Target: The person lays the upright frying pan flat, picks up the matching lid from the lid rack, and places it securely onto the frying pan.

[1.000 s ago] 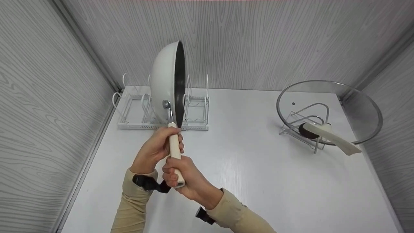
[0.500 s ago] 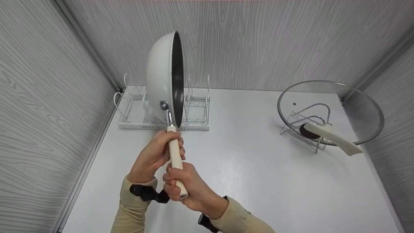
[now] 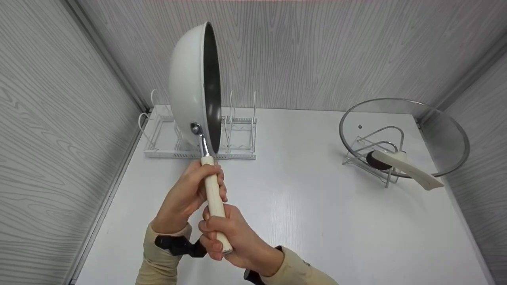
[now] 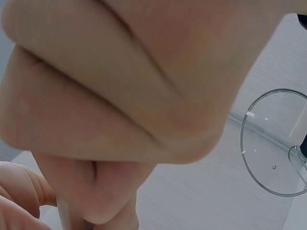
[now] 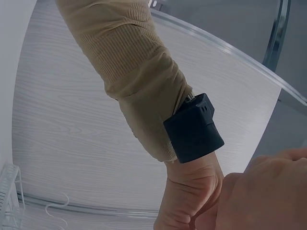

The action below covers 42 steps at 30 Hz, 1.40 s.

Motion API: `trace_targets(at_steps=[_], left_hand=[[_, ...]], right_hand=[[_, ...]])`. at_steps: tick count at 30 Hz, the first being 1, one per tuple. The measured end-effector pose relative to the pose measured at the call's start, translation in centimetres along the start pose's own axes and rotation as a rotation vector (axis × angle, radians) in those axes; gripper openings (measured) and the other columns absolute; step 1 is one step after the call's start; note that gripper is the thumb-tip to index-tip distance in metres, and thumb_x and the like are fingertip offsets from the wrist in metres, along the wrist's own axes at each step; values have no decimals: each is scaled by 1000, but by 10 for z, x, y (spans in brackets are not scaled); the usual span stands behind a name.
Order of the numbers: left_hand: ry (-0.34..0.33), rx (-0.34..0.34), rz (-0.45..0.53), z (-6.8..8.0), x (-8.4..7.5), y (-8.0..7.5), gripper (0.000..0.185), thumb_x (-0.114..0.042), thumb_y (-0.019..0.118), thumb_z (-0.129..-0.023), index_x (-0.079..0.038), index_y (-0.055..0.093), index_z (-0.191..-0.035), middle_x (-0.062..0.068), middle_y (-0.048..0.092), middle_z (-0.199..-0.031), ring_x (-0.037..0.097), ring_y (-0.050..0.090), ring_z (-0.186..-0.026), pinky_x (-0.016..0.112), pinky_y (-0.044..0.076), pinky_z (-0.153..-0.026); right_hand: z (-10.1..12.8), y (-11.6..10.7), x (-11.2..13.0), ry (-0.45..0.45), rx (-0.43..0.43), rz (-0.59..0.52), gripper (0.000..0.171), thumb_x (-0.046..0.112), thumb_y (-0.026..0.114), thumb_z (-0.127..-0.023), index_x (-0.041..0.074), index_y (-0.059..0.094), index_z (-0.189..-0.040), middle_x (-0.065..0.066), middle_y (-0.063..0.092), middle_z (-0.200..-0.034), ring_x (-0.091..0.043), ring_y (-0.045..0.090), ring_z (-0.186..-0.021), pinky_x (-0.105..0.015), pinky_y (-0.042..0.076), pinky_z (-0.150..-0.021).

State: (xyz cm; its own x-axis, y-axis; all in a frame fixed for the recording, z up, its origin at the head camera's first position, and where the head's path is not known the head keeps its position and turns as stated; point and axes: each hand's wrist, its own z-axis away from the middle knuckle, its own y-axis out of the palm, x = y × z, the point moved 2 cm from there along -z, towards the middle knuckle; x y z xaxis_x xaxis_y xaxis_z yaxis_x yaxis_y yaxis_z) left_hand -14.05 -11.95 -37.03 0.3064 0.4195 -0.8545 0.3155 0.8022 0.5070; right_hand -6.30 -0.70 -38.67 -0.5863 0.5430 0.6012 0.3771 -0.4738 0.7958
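A white frying pan (image 3: 186, 83) with a dark inside stands on edge in the air, its opening facing right. Both hands grip its cream handle (image 3: 214, 194). My left hand (image 3: 188, 194) wraps the upper part, just below the metal joint, thumb across the front. Lower down, near the handle's end, my right hand (image 3: 233, 235) has its fingers curled round it. In the left wrist view the curled fingers of the left hand (image 4: 105, 86) fill most of the picture. The right wrist view shows the left forearm and part of the right hand (image 5: 268, 196); the pan is out of sight there.
Behind the pan, a white wire rack (image 3: 241, 156) with upright loops stands at the back left, partly covered by it. At the back right a glass lid (image 3: 443, 138) with a cream knob-handle (image 3: 412, 170) leans on a small wire stand (image 3: 366, 168). Grey wood-grain walls (image 3: 301, 51) enclose the white table.
The pan has risen and shifted slightly left, looking larger in the head view. Both hands have moved down in the picture toward the body, still gripping the handle. Lid and rack stay put.
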Motion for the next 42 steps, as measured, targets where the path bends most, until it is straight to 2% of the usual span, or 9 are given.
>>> trace_targets(at_steps=[6, 17, 27, 39, 42], left_hand=[[21, -3, -38, 3, -3, 6, 8, -5, 43, -99, 3, 40, -99, 7, 55, -71, 18, 64, -56, 29, 57, -59], [38, -14, -34, 6, -4, 19, 7, -4, 42, -98, 3, 41, -97, 7, 53, -70, 17, 62, -54, 28, 56, -57], [40, -13, -53, 9, -4, 30, 10, -5, 41, -98, 3, 36, -102, 6, 52, -71, 16, 62, -53, 30, 57, -56], [55, 13, -9, 8, -3, 41, 8, -4, 42, -97, 2, 38, -101, 6, 51, -70, 15, 61, -52, 28, 56, -53], [70, 15, 8, 6, -1, 43, 5, -3, 40, -96, 2, 40, -96, 6, 51, -68, 15, 60, -50, 28, 55, -51]], right_hand=[[5, 3, 2, -19, 9, 25, 11, -1, 48, -86, 9, 43, -86, 4, 43, -59, -2, 43, -41, -15, 38, -35], [13, 4, 4, -60, 31, 61, 10, 1, 49, -86, 8, 43, -89, 5, 43, -58, -2, 44, -41, -14, 38, -34], [23, 8, 6, -68, 67, 42, 10, 1, 49, -88, 9, 43, -91, 5, 45, -58, -3, 47, -42, -14, 39, -35], [30, 10, 9, -110, 59, 57, 11, 0, 49, -90, 7, 42, -94, 4, 44, -58, -3, 47, -42, -16, 40, -35], [31, 8, 10, -127, 59, 64, 11, 0, 49, -90, 7, 41, -95, 4, 45, -59, -3, 48, -42, -16, 41, -35]])
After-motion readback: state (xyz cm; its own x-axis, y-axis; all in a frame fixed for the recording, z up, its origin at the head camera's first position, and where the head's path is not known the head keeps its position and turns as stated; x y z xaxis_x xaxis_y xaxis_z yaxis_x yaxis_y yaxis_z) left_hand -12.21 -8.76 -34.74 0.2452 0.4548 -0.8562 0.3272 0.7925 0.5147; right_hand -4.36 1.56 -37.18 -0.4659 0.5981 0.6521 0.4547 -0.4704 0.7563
